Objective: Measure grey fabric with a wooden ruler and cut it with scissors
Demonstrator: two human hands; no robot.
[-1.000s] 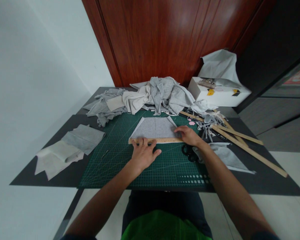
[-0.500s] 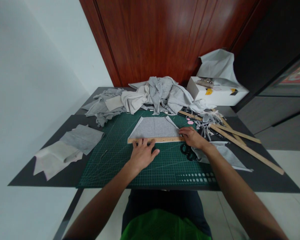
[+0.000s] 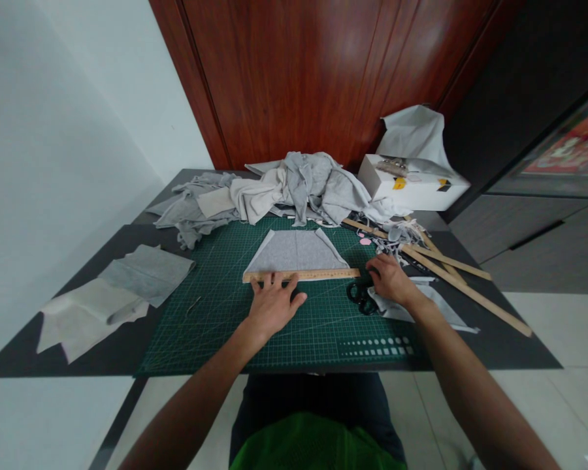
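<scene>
A wooden ruler [image 3: 323, 274] lies along the near edge of a grey trapezoid of fabric [image 3: 298, 251] on the green cutting mat [image 3: 294, 333]. My left hand [image 3: 273, 303] rests with spread fingers on the ruler's left part, pressing it flat. Just beyond the ruler's right end is my right hand [image 3: 388, 277], off the ruler, its fingers curled close together; whether anything small is between them I cannot make out. Black scissor handles [image 3: 361, 297] lie beside it, their blades hidden by a piece of grey fabric [image 3: 434, 301].
Crumpled grey cloth [image 3: 318, 183] is heaped along the back. A white box [image 3: 416, 192] stands at back right. Wooden strips [image 3: 475, 297] and fabric scraps [image 3: 404, 232] lie to the right. More cut fabric [image 3: 147, 274] is on the left.
My right hand has let go of the ruler's right end and moved off to the right. My left hand stays on the ruler. The view has shifted slightly.
</scene>
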